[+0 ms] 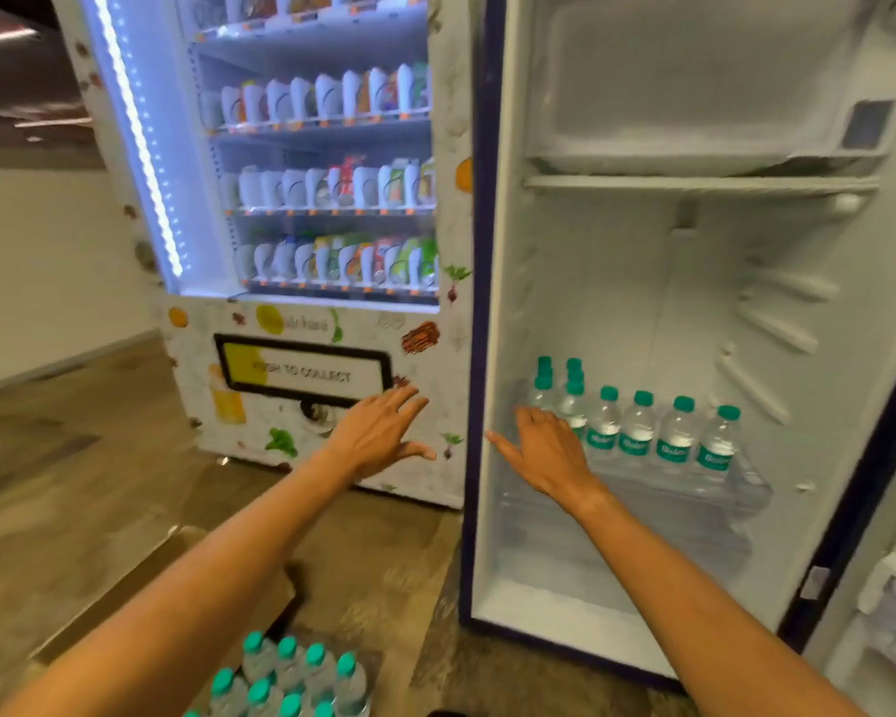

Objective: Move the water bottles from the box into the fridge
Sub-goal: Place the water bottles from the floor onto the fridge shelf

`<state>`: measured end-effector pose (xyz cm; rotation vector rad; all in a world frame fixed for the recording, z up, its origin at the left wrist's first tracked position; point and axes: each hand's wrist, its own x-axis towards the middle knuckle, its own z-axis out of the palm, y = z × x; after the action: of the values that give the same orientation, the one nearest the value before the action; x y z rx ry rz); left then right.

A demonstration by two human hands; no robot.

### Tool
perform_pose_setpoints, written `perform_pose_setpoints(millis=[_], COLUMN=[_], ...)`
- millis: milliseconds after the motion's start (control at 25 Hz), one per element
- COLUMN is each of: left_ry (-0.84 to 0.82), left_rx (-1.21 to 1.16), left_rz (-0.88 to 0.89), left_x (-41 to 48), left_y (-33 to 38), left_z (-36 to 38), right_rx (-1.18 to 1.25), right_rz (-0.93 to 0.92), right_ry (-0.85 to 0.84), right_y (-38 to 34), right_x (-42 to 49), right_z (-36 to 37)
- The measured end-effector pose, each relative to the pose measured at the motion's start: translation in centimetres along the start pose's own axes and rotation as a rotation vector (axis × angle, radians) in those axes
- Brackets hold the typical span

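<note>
Wood-look flooring (99, 458) is seen running under a lit white vending machine (301, 375), which stands just left of the open white fridge (642, 313).

On a clear shelf low inside the fridge, a row of clear plastic water bottles with green caps (637, 437) is lined up upright, with two more caps seen behind its left end.

The right hand (544, 452) is held at the left end of that row, fingers spread, nothing grasped. Whether its fingertips touch the nearest bottle cannot be told.

The left hand (384, 432) is held outside the fridge, just left of its dark edge, also spread and empty.

The remaining green-capped bottles (291, 680) are packed upright, caps up, in a brown cardboard box (267, 600) on the floor, below and to the left of the fridge. They lie under the left forearm, so the left hand is judged the nearer. A reach down and back is called for, with a grip taken from above.

The box is cut off by the lower edge, so its count is not known. Labels are blurred throughout.
</note>
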<state>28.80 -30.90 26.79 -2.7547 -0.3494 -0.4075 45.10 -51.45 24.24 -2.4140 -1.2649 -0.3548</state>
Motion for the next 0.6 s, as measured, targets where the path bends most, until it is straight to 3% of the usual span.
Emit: perform_pose_setpoints(millis=[280, 600], left_ry=[-0.285, -0.572], left_rx=[-0.075, -0.191], left_rz=[-0.261, -0.408], left_x=[-9.8, -18.1], left_y=[-9.9, -11.3], left_z=[8.7, 21.2], right_rx=[0.088, 0.100], right_rz=[-0.157, -0.183], right_ry=[-0.205, -0.635], right_y=[-9.0, -14.8], right_x=[0.1, -3.1], right_z=[12.3, 26.8])
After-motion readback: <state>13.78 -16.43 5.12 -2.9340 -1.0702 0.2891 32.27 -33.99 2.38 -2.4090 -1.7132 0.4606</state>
